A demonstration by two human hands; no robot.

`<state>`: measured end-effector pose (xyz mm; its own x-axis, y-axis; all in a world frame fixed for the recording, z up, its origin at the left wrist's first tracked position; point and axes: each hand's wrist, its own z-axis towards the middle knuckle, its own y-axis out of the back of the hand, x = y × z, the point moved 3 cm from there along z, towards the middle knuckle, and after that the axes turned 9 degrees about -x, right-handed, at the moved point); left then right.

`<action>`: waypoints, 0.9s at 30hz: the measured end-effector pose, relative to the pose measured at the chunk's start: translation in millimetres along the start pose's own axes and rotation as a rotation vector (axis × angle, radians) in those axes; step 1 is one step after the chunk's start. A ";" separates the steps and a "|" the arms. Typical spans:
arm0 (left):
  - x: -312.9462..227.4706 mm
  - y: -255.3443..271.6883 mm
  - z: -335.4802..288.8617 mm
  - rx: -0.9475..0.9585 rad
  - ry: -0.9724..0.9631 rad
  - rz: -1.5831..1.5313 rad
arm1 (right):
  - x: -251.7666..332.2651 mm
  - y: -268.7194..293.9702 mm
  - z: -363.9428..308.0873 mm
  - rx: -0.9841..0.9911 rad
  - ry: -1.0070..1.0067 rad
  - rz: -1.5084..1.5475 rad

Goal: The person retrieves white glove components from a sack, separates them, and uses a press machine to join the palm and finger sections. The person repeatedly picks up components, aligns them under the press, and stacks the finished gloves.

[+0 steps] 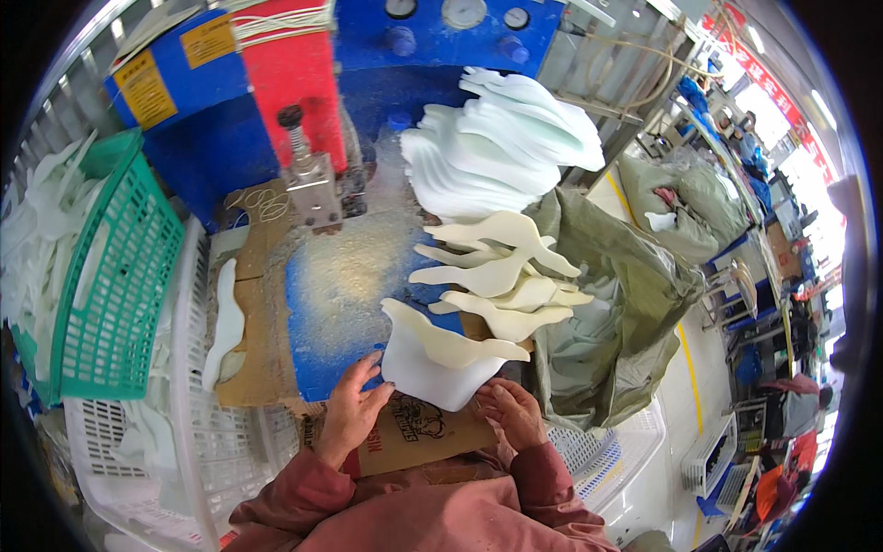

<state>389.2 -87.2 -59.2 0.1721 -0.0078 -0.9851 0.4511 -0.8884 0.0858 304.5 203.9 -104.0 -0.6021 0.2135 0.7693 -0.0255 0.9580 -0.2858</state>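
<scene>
A curved foam pad (441, 359), white on its face with a cream upper edge, is tilted in front of me. My right hand (513, 412) pinches its lower right corner. At its left edge, my left hand (354, 409) has thumb and fingers apart, the fingertips beside or lightly touching the pad. Just beyond lie several cream-edged foam pads (501, 276), loosely overlapping. Farther back rises a tall stack of white foam pads (501, 147). Pale dust (354, 267) covers the blue work surface (317, 359) left of the pads.
A machine with a red upright (292, 83) and metal head (313, 189) stands at the back. Green (115, 276) and white (198, 322) baskets hold pads on the left. One white pad (225, 322) lies on cardboard. An olive sack (621, 340) with pads stands right.
</scene>
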 end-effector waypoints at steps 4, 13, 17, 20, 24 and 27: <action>10.2 -2.9 3.1 0.013 0.069 -0.070 | 7.7 -25.8 -3.8 0.090 0.110 0.138; -32.6 -18.0 -0.1 -0.096 -0.528 0.523 | 23.5 -52.2 -25.5 0.054 0.525 -0.340; -44.6 -37.5 14.5 0.016 -0.770 0.695 | 32.2 -66.4 -36.4 0.033 0.610 -0.490; -39.9 -35.0 21.8 0.080 -0.825 0.735 | 44.0 -75.7 -46.2 0.027 0.736 -0.628; -33.8 -24.7 27.8 0.100 -0.858 0.686 | 57.0 -90.3 -57.0 0.055 0.937 -0.755; -39.7 -11.3 29.5 0.084 -0.939 0.634 | 64.5 -93.0 -56.6 0.030 0.961 -0.831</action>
<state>351.5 -90.4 -25.5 -0.3917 -0.7768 -0.4931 0.4501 -0.6292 0.6336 313.2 139.5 4.5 0.4224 -0.3827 0.8217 -0.1413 0.8676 0.4767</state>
